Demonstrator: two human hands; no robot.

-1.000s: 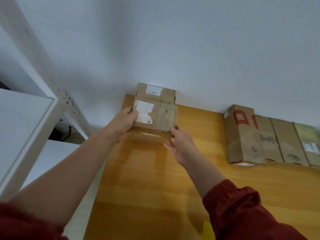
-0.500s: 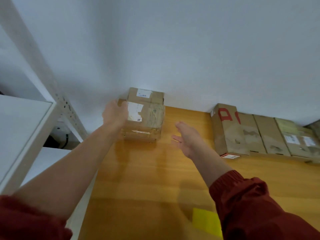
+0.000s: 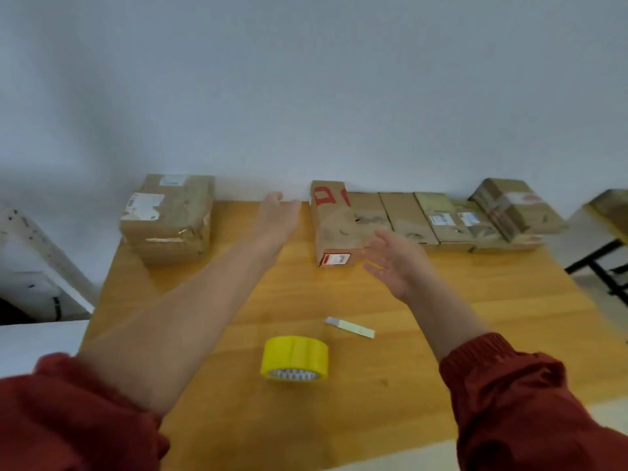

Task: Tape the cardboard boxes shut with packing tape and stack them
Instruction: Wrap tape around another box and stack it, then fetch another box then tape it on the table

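Beside the wall, on the far edge of the wooden table (image 3: 475, 317), the red-lettered box (image 3: 336, 226) sits first in a row of cardboard boxes (image 3: 441, 222) that runs off to its right, touching the next one. Well to its left stands the stack of two boxes (image 3: 168, 219).

The left hand (image 3: 277, 212) is just left of the red-lettered box, at its wall end, fingers straight and empty. The right hand (image 3: 394, 263) is in front of its near right corner, fingers spread and holding nothing. Whether it touches the cardboard I cannot tell.

This looks like a reach for the next box. To do it well, put a palm flat on each long side and draw the box straight back from its neighbour so the row is not dragged along. Then set it down near the yellow packing tape roll (image 3: 295, 359), which lies nearer the person than the box, with a box cutter (image 3: 350, 327) between them.

The box's long axis runs from the wall toward the person. Its small labelled end faces the person, and the red letters sit at the wall end of the top face.
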